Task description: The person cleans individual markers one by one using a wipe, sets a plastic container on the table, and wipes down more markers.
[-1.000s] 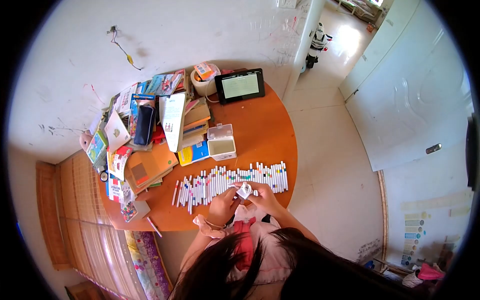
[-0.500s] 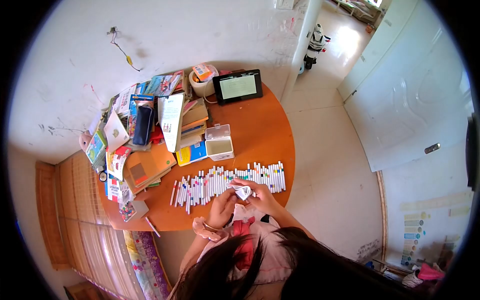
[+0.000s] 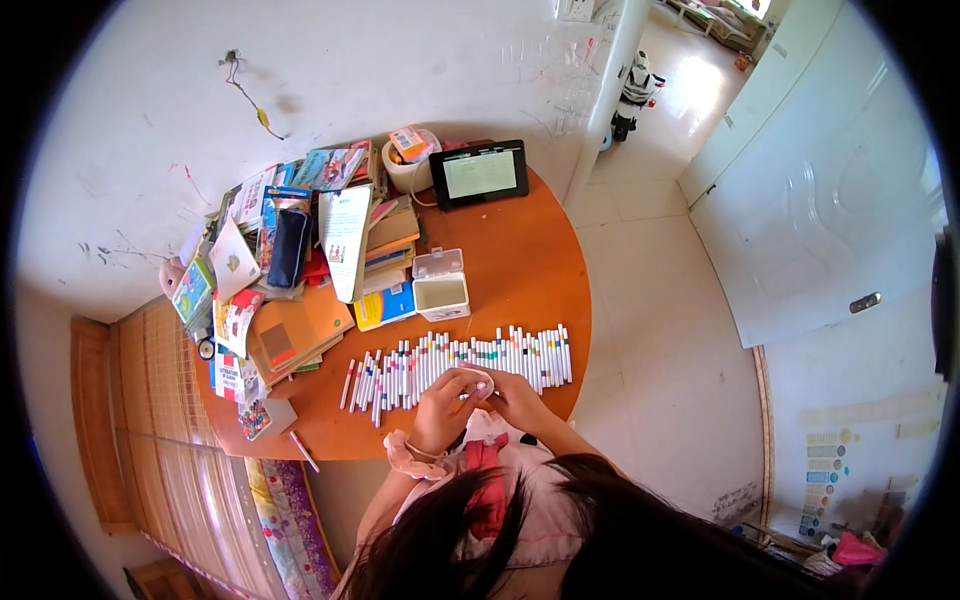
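Observation:
A crumpled white piece, like a tissue or small cloth (image 3: 483, 377), is held between both hands near the front edge of the table. My left hand (image 3: 440, 410) closes on its left side with bent fingers, a scrunchie at the wrist. My right hand (image 3: 513, 398) grips it from the right, and the fingers hide much of it. Just beyond the hands lies a long row of white marker pens (image 3: 425, 358) with coloured bands, side by side. Behind the row stands a white plastic box (image 3: 440, 297) with its clear lid open.
Books and notebooks (image 3: 300, 325) are piled on the left of the round orange table (image 3: 530, 260), with a dark pencil case (image 3: 288, 248) on top. A tablet (image 3: 480, 175) stands at the back. One loose pen (image 3: 305, 452) lies at the front left edge.
My left fingers have moved up and over the white piece, covering more of it. My right hand has turned slightly around it. The pens and box stay in place.

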`<state>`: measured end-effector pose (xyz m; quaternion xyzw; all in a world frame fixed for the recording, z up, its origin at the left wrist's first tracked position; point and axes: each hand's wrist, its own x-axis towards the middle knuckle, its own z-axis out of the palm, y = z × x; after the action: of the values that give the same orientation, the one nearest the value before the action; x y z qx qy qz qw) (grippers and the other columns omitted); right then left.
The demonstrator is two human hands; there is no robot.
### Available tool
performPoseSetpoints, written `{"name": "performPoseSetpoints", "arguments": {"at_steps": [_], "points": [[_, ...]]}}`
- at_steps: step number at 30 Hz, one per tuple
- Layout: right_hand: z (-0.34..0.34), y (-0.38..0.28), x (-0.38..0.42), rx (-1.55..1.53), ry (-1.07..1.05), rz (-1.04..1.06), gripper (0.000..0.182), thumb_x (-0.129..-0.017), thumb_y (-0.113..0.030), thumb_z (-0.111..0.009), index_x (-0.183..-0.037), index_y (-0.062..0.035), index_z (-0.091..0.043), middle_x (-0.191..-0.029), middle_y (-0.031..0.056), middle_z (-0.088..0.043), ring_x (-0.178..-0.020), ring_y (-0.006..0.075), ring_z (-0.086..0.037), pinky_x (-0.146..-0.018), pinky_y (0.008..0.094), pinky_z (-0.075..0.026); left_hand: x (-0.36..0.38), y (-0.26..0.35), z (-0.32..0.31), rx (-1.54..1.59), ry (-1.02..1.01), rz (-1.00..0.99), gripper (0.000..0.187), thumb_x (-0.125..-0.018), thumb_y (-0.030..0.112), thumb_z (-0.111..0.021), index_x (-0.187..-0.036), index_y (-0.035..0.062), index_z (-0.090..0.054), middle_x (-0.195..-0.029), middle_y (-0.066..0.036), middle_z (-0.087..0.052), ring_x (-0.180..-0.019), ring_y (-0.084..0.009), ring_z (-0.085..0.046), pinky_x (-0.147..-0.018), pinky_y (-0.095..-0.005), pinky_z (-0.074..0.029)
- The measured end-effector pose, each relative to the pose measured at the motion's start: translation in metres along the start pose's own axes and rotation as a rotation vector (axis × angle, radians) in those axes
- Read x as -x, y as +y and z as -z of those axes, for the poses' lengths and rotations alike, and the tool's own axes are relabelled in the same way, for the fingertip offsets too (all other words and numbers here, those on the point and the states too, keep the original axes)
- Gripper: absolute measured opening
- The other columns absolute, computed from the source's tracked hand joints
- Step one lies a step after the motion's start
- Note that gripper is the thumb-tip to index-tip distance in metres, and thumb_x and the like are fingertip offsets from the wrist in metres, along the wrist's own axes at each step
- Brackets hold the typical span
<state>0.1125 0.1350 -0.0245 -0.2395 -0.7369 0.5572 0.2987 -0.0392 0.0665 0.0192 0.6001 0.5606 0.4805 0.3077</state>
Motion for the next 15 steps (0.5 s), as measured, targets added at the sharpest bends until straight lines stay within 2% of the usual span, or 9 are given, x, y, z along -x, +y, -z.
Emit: {"name": "performPoseSetpoints", "arguments": {"at_steps": [3,4,6,8,10,11,12,13,15], "points": [[0.005,-0.006,0.001,0.087,-0.01,-0.041,0.049,-0.08,-0.001,-0.061,-0.128,-0.0067,-0.054,-0.108,0.0203,-0.063,-0.09,0.0398,-0.061,-0.08,0.0389,-0.049,-0.002,0.022,0.004,-0.13,0.083,0.043,0.012,-0.084,0.0,-0.066,-0.097,-0.0003,-0.064,-0.087,-0.011,-0.066,-0.086,-0.0234,-0.066,-0.075,-0.0295,-0.052],[0.009,-0.008,-0.002,0.137,-0.055,-0.069,0.045,-0.079,-0.002,-0.062,-0.124,-0.0057,-0.057,-0.109,0.0193,-0.063,-0.093,0.0393,-0.061,-0.082,0.0397,-0.048,-0.002,0.023,0.007,-0.128,0.08,0.044,0.012,-0.084,0.0,-0.066,-0.097,-0.0003,-0.064,-0.087,-0.011,-0.066,-0.086,-0.0234,-0.066,-0.075,-0.0295,-0.052],[0.011,-0.005,-0.003,0.188,-0.098,-0.098,0.04,-0.079,-0.003,-0.063,-0.119,-0.0047,-0.059,-0.11,0.0182,-0.063,-0.097,0.0388,-0.06,-0.085,0.0405,-0.047,-0.003,0.022,0.016,-0.26,0.232,-0.033,0.014,-0.084,0.002,-0.068,-0.097,0.0005,-0.064,-0.086,-0.012,-0.066,-0.083,-0.0249,-0.067,-0.073,-0.0314,-0.051],[0.009,0.009,-0.002,0.391,0.115,0.035,0.036,-0.077,-0.004,-0.063,-0.113,-0.0051,-0.061,-0.112,0.0152,-0.064,-0.106,0.0355,-0.058,-0.093,0.0433,-0.042,-0.004,0.019,0.018,-0.263,0.285,-0.026,0.015,-0.083,0.002,-0.068,-0.097,0.0012,-0.064,-0.087,-0.012,-0.067,-0.082,-0.0253,-0.067,-0.073,-0.0325,-0.052],[0.011,0.01,-0.003,0.461,0.141,0.074,0.035,-0.076,-0.004,-0.063,-0.111,-0.0062,-0.061,-0.113,0.0129,-0.064,-0.111,0.0325,-0.056,-0.099,0.0458,-0.038,-0.003,0.012,0.019,-0.304,0.323,-0.02,0.013,-0.082,0.002,-0.07,-0.095,0.0015,-0.065,-0.087,-0.013,-0.068,-0.081,-0.0243,-0.066,-0.072,-0.0324,-0.052],[0.013,0.003,-0.004,0.543,0.12,0.11,0.036,-0.076,-0.004,-0.063,-0.112,-0.006,-0.061,-0.113,0.0132,-0.063,-0.111,0.0321,-0.056,-0.098,0.0456,-0.039,-0.002,0.009,0.019,-0.304,0.322,-0.019,0.013,-0.082,0.002,-0.07,-0.095,0.0015,-0.065,-0.087,-0.013,-0.068,-0.081,-0.0243,-0.066,-0.072,-0.0324,-0.052],[0.014,-0.004,-0.005,0.625,0.097,0.146,0.038,-0.076,-0.004,-0.064,-0.114,-0.0058,-0.06,-0.112,0.0135,-0.063,-0.111,0.0316,-0.056,-0.098,0.0453,-0.039,0.0,0.006,0.019,-0.298,0.234,0.004,0.013,-0.081,0.002,-0.071,-0.093,0.0015,-0.065,-0.088,-0.013,-0.068,-0.081,-0.0246,-0.066,-0.072,-0.0323,-0.052],[0.014,-0.009,-0.006,0.624,0.096,0.146,0.038,-0.076,-0.004,-0.064,-0.114,-0.0058,-0.06,-0.112,0.0135,-0.063,-0.111,0.0316,-0.056,-0.098,0.0453,-0.039,0.001,0.004,0.019,-0.292,0.146,0.027,0.014,-0.079,0.002,-0.072,-0.091,0.0015,-0.066,-0.089,-0.013,-0.067,-0.082,-0.025,-0.066,-0.071,-0.0322,-0.052],[0.008,-0.017,-0.009,0.58,0.07,0.229,0.035,-0.074,-0.002,-0.065,-0.108,-0.0046,-0.059,-0.109,0.0147,-0.063,-0.109,0.0329,-0.056,-0.098,0.0459,-0.04,-0.001,0.003,0.014,-0.28,0.133,-0.032,0.014,-0.077,0.006,-0.074,-0.089,0.0029,-0.066,-0.089,-0.011,-0.067,-0.08,-0.0267,-0.066,-0.069,-0.034,-0.052]]}}
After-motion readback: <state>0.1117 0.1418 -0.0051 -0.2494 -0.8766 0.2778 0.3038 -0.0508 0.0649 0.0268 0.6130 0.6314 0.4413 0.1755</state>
